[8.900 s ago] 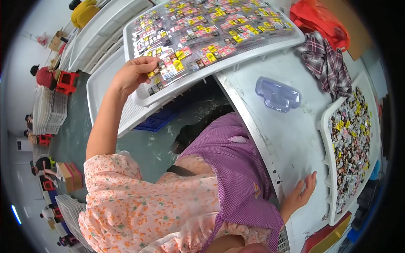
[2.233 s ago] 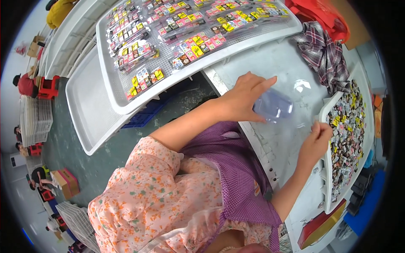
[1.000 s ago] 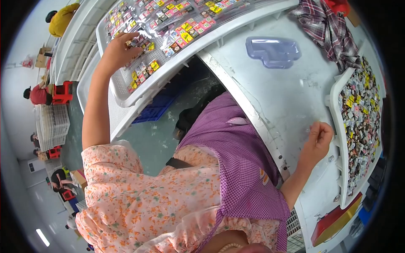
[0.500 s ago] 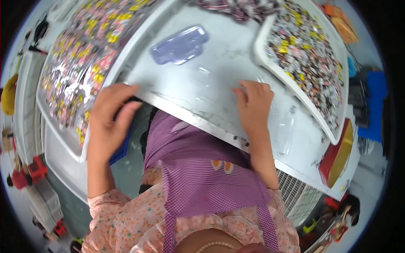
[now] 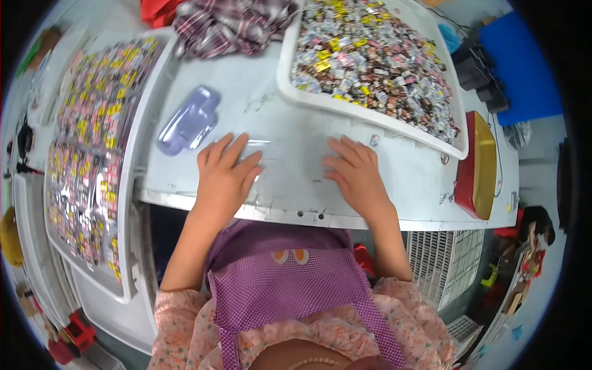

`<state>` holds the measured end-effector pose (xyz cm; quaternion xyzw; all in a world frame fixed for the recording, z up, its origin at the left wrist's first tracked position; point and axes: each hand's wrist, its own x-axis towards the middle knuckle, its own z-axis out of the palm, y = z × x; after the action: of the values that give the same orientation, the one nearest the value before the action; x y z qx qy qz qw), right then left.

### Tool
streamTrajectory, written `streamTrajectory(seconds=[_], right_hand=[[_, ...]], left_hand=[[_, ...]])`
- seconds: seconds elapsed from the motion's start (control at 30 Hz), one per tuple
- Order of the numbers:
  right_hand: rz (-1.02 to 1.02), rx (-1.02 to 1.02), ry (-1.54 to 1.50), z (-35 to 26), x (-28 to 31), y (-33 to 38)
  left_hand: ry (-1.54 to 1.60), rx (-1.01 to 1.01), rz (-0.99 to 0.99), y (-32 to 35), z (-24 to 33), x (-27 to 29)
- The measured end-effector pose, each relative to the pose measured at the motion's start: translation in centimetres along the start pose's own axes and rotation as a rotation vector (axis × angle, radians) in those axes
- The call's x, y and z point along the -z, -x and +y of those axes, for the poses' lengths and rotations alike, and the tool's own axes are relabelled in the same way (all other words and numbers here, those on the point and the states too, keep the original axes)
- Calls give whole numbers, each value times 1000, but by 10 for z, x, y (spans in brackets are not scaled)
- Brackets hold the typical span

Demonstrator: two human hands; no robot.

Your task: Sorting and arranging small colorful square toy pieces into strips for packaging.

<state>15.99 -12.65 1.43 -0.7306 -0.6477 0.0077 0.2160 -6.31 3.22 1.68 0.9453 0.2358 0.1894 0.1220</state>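
My left hand (image 5: 226, 177) is over the white table (image 5: 277, 191), fingers spread and nothing in them. Just beyond it lies a translucent bluish-purple plastic tray (image 5: 191, 120) with a stepped outline. On the other side, my right hand (image 5: 359, 176) hovers at or just above the tabletop, its fingers apart and holding nothing. Close to its fingertips sits one small wrapped piece (image 5: 375, 140). A faint shiny streak shows between the hands; I cannot tell whether it is clear plastic or a reflection.
A white bin (image 5: 370, 116) of small wrapped pieces fills the far right. At left, another white tray (image 5: 140, 117) holds filled clear packs (image 5: 86, 203). Plaid cloth (image 5: 231, 28) lies at the back. A red-and-gold box (image 5: 478, 166) stands at right, above a white crate (image 5: 441, 265).
My view has turned toward the right and the table. My left hand has moved from beside the left tray to over the table. My right hand remains over the table, empty.
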Motion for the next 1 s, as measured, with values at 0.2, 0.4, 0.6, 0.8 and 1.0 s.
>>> streamTrajectory(seconds=[0.2, 0.4, 0.6, 0.8, 1.0], right_hand=[[89, -3, -97, 9, 35, -5], [298, -109, 53, 44, 54, -70], [115, -180, 323, 62, 43, -113], [88, -119, 170, 80, 47, -101], [210, -85, 101, 85, 44, -101]], left_hand=[[-9, 33, 62, -2, 9, -1], [228, -127, 132, -72, 21, 26], [75, -203, 133, -169, 16, -15], [-146, -117, -138, -196, 19, -26], [0, -192, -54, -208, 22, -46]])
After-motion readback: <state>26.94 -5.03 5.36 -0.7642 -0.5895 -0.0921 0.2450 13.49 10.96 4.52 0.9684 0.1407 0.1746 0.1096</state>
